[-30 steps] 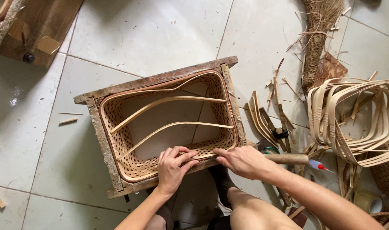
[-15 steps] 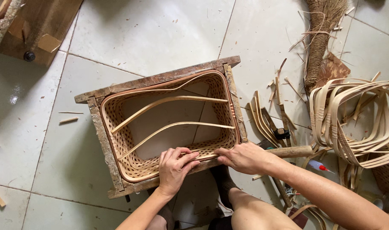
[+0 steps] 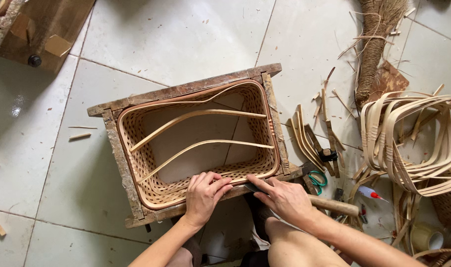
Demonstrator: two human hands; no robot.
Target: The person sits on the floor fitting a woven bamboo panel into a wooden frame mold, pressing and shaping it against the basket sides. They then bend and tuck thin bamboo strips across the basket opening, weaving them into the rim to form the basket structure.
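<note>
A woven rattan basket (image 3: pixel 151 163) sits inside a rough wooden frame (image 3: pixel 186 90) on the tiled floor. Two bent cane strips (image 3: pixel 200 114) span its open inside. My left hand (image 3: pixel 203 198) lies on the near rim with its fingers curled over the edge. Just to the right, my right hand (image 3: pixel 283 199) holds a wooden-handled tool (image 3: pixel 331 205). Its index finger points along the dark blade toward the rim, close to the left hand's fingertips. My knee (image 3: pixel 294 247) shows below the hands.
A pile of bent cane hoops (image 3: pixel 413 143) lies at the right, with loose strips, green-handled scissors (image 3: pixel 318 180), a small glue bottle (image 3: pixel 369 193) and a tape roll (image 3: pixel 425 237) around it. A bundle of fibre (image 3: pixel 376 34) is at the top right. A wooden piece (image 3: pixel 32 29) sits top left.
Both hands stay on the near rim. The right hand and its tool handle have shifted slightly; the basket and frame have not moved.
</note>
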